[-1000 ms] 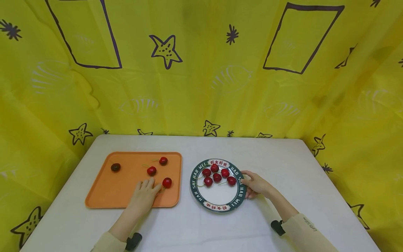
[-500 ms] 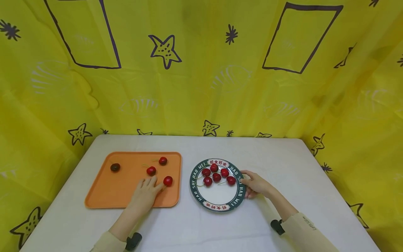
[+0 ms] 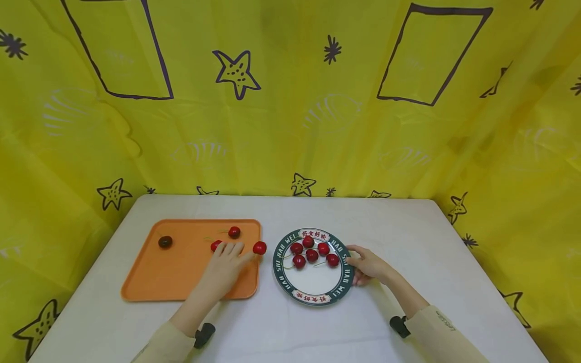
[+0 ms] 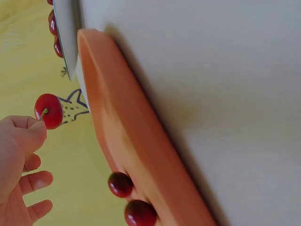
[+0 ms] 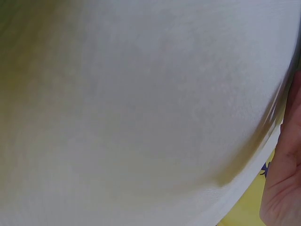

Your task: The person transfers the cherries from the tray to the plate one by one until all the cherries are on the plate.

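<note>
Between thumb and forefinger, my left hand [image 3: 223, 269] pinches a red cherry [image 3: 259, 247] by its stem, just above the right edge of the orange tray [image 3: 154, 282]. The left wrist view shows the cherry [image 4: 49, 111] lifted clear, the other fingers spread. On the tray lie a dark cherry [image 3: 165, 242], a red cherry [image 3: 233, 232] at the back right and another red cherry [image 3: 216, 245] partly behind my fingers. My right hand [image 3: 369, 265] grips the right rim of a green-rimmed white plate [image 3: 313, 282], which bears several red cherries [image 3: 311, 255] on its back half.
A white cloth [image 3: 281, 333] covers the table under tray and plate. Yellow curtains [image 3: 272, 126] with drawn starfish hang behind and at both sides. A narrow strip of cloth separates the tray from the plate.
My left hand has taken a cherry from the tray's right part by the stem, raised it and moved right toward the plate. The right hand and plate stay in place.
</note>
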